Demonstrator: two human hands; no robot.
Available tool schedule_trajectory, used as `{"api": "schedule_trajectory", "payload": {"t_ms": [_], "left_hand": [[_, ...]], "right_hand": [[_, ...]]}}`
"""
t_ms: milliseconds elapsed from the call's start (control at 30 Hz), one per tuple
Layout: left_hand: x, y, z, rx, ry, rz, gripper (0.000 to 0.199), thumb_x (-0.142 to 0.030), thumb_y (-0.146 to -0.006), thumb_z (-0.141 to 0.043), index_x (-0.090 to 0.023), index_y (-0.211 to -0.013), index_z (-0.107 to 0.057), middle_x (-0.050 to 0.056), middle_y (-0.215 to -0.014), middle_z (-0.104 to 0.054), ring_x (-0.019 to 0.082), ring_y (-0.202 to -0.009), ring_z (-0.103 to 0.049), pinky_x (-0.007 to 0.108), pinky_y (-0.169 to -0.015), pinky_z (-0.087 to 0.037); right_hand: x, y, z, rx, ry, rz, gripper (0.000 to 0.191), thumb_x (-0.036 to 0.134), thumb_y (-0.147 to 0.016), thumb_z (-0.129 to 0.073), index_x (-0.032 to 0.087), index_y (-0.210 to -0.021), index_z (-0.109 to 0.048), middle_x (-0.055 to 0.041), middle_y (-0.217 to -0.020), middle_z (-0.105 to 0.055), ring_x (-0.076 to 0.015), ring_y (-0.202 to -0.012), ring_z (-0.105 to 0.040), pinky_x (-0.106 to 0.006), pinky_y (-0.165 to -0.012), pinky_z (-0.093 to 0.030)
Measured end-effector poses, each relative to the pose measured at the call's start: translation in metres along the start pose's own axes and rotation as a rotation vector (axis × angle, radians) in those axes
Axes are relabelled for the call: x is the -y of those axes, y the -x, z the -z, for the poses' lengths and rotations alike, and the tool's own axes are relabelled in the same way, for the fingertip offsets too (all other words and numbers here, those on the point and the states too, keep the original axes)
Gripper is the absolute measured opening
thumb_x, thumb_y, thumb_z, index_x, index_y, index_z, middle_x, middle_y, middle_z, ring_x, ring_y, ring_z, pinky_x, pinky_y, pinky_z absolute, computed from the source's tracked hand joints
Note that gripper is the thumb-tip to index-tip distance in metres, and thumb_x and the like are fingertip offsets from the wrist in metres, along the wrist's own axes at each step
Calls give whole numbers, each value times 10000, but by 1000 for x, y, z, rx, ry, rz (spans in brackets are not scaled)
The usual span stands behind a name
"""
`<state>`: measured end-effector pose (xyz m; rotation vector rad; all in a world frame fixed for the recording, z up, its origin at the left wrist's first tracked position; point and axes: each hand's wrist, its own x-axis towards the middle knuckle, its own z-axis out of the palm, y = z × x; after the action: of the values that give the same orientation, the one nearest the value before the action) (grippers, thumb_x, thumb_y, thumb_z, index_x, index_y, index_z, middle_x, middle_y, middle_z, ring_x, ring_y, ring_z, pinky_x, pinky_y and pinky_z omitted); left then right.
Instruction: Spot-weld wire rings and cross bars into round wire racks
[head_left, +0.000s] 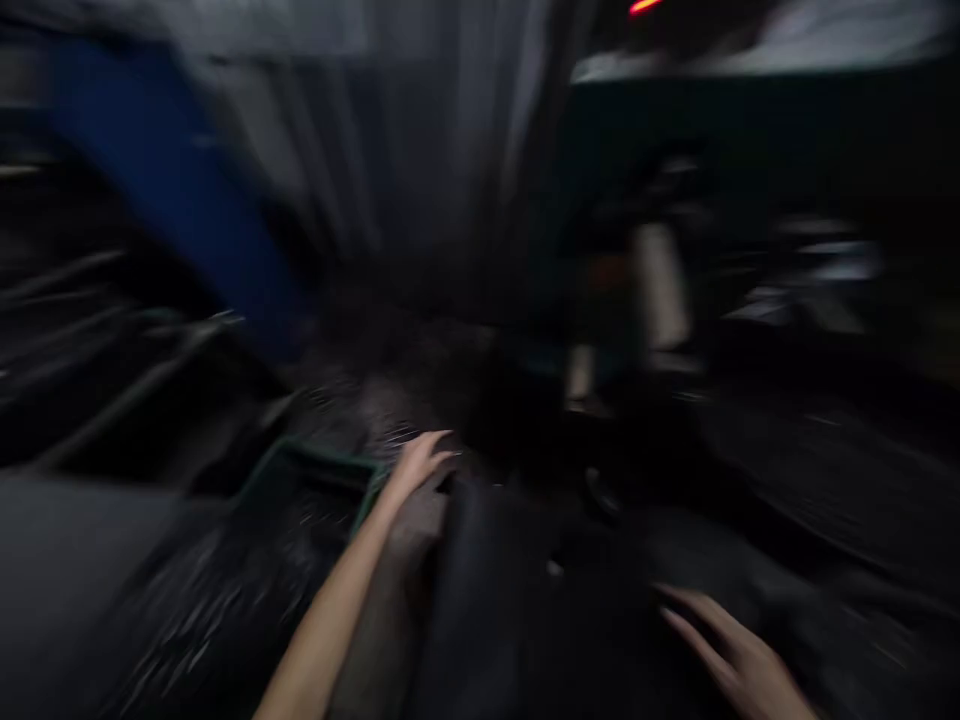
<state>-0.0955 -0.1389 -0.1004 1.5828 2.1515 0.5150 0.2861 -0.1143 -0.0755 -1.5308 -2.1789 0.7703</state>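
The whole view is dark and smeared by motion. My left hand [421, 463] reaches forward near the middle, fingers stretched out and apart, with nothing visible in it. Just beside it lies the near edge of a dark, flat-looking surface [517, 620]; whether the fingertips touch it I cannot tell. Lower right, my right hand [731, 650] hovers over or rests on the dark area, thumb and fingers apart and no object between them. A small pale spot [555, 568] shows on the dark surface between the two hands.
A green-rimmed bin [307, 452] with dark, shiny contents stands left of my left forearm. A blue panel [172, 180] leans at the upper left. Pale upright pieces [661, 285] and a blurred light-coloured heap [825, 265] are at the right, before a dark green wall [750, 130].
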Motion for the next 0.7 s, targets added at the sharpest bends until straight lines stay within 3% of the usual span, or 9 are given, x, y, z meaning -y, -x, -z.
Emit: {"api": "schedule_trajectory", "payload": {"t_ms": [33,100,133,200,300,367,500,600,700], "left_hand": [[-16,0,-6,-39,29,-62,304,-258,-825,-503,-211,-1113,-589,69,-1116,-638,211,-1063,-582,312,-909,-452],[-38,-6,-22,-210,212,-51,322,-375,-810,-492,-239,-1086,-589,30,-1027,-676,198,-953,-634,288,-819,-494],[-45,-11,-34,-213,261,-23,339,-432,-795,-497,-249,-1065,-586,12,-970,-688,199,-895,-650,276,-754,-508],[-53,-16,-63,-223,295,75,314,-496,-786,-474,-244,-924,-598,-8,-761,-683,207,-745,-663,269,-625,-503],[-54,-9,-104,-180,336,89,252,-467,-800,-430,-274,-840,-588,-29,-615,-638,202,-586,-642,267,-528,-475],[-49,-5,-122,-214,348,67,224,-429,-789,-427,-306,-791,-613,-21,-706,-683,221,-695,-672,281,-595,-502],[-31,-6,-128,-320,329,104,247,-397,-767,-437,-306,-717,-660,9,-835,-715,265,-879,-662,322,-704,-522],[-12,-10,-126,-323,301,95,245,-365,-751,-443,-307,-697,-675,12,-805,-716,255,-788,-666,310,-615,-513],[2,-16,-131,-317,282,178,210,-381,-713,-497,-291,-720,-687,14,-758,-714,222,-656,-647,269,-525,-476]], "right_hand": [[-5,2,5,-62,10,-37,224,565,-717,-579,568,-942,-587,25,-1012,-634,-269,-902,-639,-427,-522,-538],[-21,-9,24,-163,10,-64,205,528,-755,-522,450,-881,-663,13,-938,-678,-260,-890,-650,-448,-718,-566],[-31,-20,38,-160,-22,-8,254,461,-800,-484,371,-952,-666,-13,-973,-682,-251,-938,-637,-446,-830,-533],[-46,-45,75,-303,-19,38,271,383,-837,-456,290,-1000,-651,-33,-1013,-676,-222,-977,-618,-410,-895,-487],[-48,-89,127,-556,13,92,256,336,-852,-463,231,-1010,-635,-50,-1038,-665,-198,-983,-605,-365,-897,-459],[-41,-124,156,-663,53,154,247,316,-855,-466,210,-1005,-632,-60,-1034,-662,-192,-959,-606,-344,-878,-454],[-34,-198,207,-715,285,223,270,296,-853,-475,181,-1047,-624,-93,-1041,-647,-207,-971,-578,-337,-874,-431],[-63,-232,236,-679,434,-70,342,311,-880,-431,165,-1151,-580,-132,-1131,-608,-224,-1051,-534,-348,-892,-408],[-113,-233,236,-536,456,-364,347,334,-836,-512,155,-1117,-605,-127,-1120,-626,-219,-1007,-565,-319,-857,-425]]}}
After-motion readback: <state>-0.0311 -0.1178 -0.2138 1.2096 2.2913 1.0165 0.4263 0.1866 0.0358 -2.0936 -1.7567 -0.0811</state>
